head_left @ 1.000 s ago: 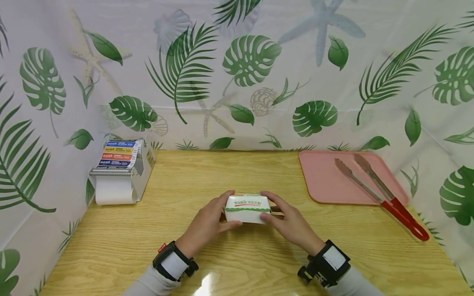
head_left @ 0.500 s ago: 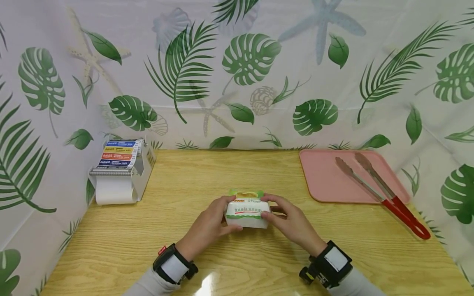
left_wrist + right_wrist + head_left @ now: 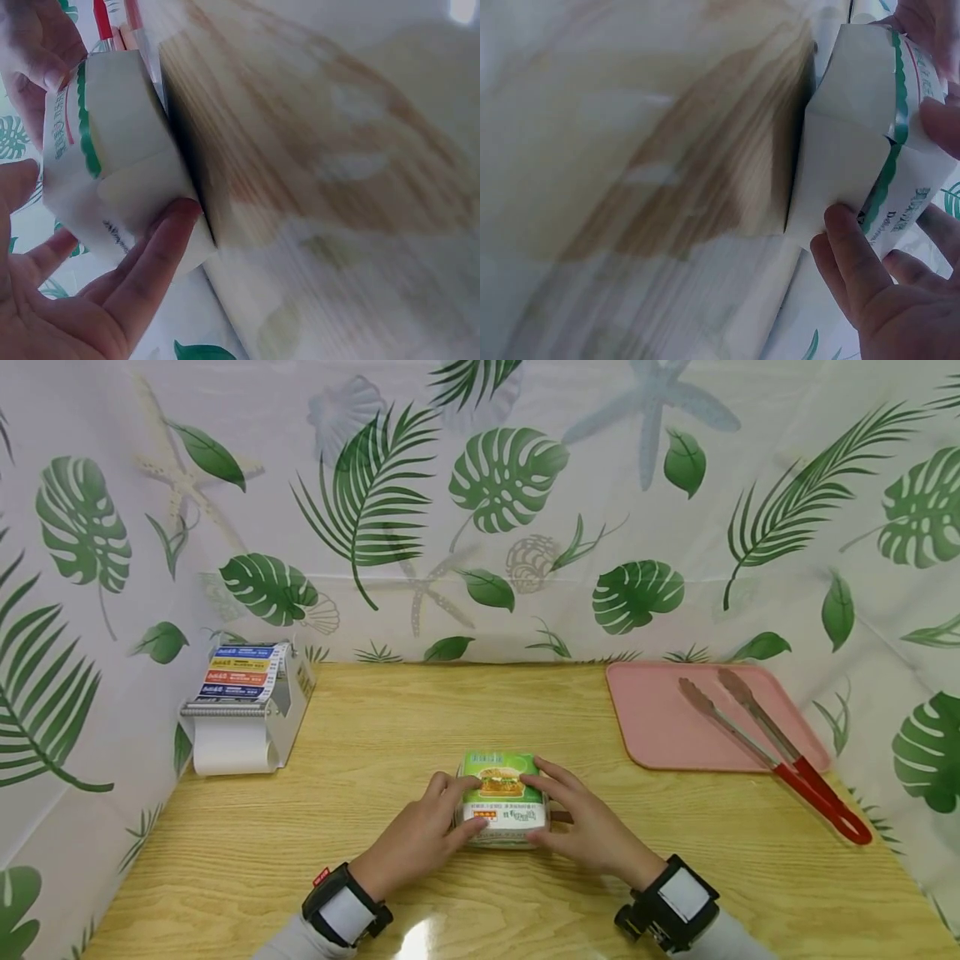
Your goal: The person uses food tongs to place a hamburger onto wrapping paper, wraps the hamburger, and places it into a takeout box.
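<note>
A closed burger box (image 3: 504, 781) sits at the middle of the wooden table, its green top with a burger picture turned up in the head view. My left hand (image 3: 418, 835) holds the box's left side, thumb on the near edge and fingers along the top and side. On the other side my right hand (image 3: 594, 825) grips it, with a finger over the top and the thumb at the near edge. Both wrist views show the white carton (image 3: 124, 135) with its wavy green band, fingertips touching its side walls. The contents are hidden.
At the back left stands a metal label dispenser (image 3: 288, 710) with a roll of coloured labels (image 3: 238, 672). A pink tray (image 3: 652, 727) lies at the back right. Red-handled tongs (image 3: 810, 793) rest across it, handles past its edge. A leaf-printed cloth (image 3: 555, 610) encloses the table.
The burger box has tipped from showing its white front to showing its green top, and sits slightly nearer. Both hands keep holding it and have shifted a little toward the body.
</note>
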`<state>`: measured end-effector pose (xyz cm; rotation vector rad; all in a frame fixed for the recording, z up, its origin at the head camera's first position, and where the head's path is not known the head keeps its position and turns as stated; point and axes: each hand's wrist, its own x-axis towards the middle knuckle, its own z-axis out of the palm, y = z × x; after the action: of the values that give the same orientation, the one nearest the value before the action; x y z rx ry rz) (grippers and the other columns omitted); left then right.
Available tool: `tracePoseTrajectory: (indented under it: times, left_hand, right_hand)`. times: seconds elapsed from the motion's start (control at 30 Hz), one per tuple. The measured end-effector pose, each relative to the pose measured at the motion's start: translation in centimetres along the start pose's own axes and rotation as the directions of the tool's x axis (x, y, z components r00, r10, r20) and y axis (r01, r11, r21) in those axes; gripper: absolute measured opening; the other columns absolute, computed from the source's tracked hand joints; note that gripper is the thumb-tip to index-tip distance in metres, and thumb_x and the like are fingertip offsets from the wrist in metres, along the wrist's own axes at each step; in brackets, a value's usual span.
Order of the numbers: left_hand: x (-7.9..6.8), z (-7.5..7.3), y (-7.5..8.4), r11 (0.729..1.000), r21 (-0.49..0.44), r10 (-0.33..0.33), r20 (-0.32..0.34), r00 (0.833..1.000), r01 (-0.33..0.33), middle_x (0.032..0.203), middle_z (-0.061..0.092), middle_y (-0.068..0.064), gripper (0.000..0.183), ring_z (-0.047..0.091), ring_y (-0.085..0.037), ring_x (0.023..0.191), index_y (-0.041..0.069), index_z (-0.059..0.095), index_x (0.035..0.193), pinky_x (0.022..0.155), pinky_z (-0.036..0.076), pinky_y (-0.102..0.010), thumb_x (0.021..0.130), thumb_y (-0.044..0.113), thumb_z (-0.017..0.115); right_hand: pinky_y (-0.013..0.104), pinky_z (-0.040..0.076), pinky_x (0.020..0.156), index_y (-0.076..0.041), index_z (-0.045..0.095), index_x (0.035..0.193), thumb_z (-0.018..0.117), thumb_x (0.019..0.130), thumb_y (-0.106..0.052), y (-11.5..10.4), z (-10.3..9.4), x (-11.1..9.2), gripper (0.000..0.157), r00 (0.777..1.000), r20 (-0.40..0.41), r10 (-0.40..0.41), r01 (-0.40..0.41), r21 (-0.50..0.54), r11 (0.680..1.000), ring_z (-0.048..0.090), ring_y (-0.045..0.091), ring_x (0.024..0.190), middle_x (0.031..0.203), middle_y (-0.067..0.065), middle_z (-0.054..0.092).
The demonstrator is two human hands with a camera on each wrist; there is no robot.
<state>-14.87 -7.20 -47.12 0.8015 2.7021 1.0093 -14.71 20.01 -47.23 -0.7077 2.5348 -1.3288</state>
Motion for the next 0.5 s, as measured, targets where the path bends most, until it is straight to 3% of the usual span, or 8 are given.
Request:
tracePoseTrajectory:
  times: [0.13,0.5]
  left_hand:
    - [-0.11,-0.08,0.06,1.000,0.015,0.002,0.006,1.000,-0.002,0.112,0.044,-0.004,0.062,0.042,-0.007,0.062,0.012,0.043,0.154,0.052,0.041,-0.022,0.102,0.042,0.060]
    - [-0.17,0.31,-0.20,1.000,0.019,-0.010,-0.018,1.000,0.010,0.115,0.044,-0.005,0.064,0.043,-0.006,0.064,0.010,0.044,0.153,0.054,0.043,-0.021,0.100,0.038,0.065]
  right_hand:
    - [0.041,0.054,0.095,-0.010,0.047,0.151,0.079,0.089,-0.009,0.10,0.27,-0.06,0.070,1.000,0.001,-0.011,0.011,-0.049,0.999,0.042,0.041,0.139,0.166,0.015,0.019]
    - [0.031,0.054,0.094,-0.008,0.047,0.151,0.082,0.086,-0.006,0.34,0.81,-0.15,0.074,0.998,-0.019,-0.056,0.054,-0.092,0.994,0.046,0.039,0.135,0.165,0.015,0.018]
